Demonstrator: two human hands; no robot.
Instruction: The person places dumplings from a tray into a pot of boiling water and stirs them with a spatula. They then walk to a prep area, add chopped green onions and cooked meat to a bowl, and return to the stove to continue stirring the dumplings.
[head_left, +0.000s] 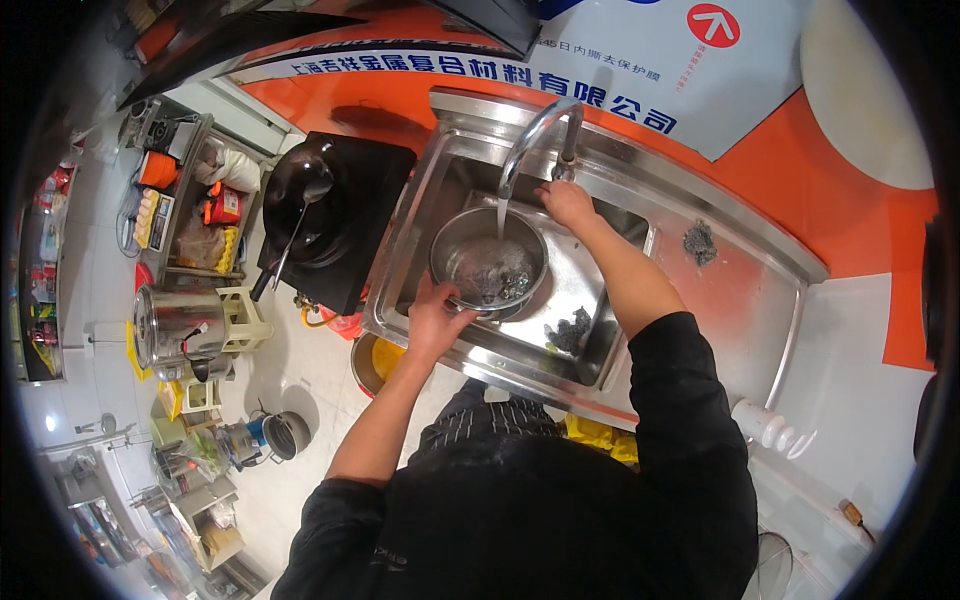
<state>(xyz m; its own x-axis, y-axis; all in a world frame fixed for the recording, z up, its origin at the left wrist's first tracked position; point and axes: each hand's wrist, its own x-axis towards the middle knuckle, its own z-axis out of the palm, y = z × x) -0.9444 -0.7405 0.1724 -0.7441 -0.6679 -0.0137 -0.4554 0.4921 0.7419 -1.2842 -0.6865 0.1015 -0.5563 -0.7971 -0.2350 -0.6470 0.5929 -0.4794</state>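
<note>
left hand (438, 322), fingers closed on pot (452, 240) rim; right hand (567, 203) at tap (521, 146), fingers curled, grip unclear; water (501, 218) runs in.

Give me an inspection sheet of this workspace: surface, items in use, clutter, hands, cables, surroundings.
Surface: steel sink, drainboard at right.
Items in use: metal bowl under the faucet, water running into it.
Clutter: grey scourer on the drainboard; dark clump in the sink.
Hands: left hand holds the bowl's near rim; right hand at the faucet's base.
Cables: thin dark loop at far left, possibly cable.
Surroundings: black stove with wok and ladle, left of the sink.
</note>
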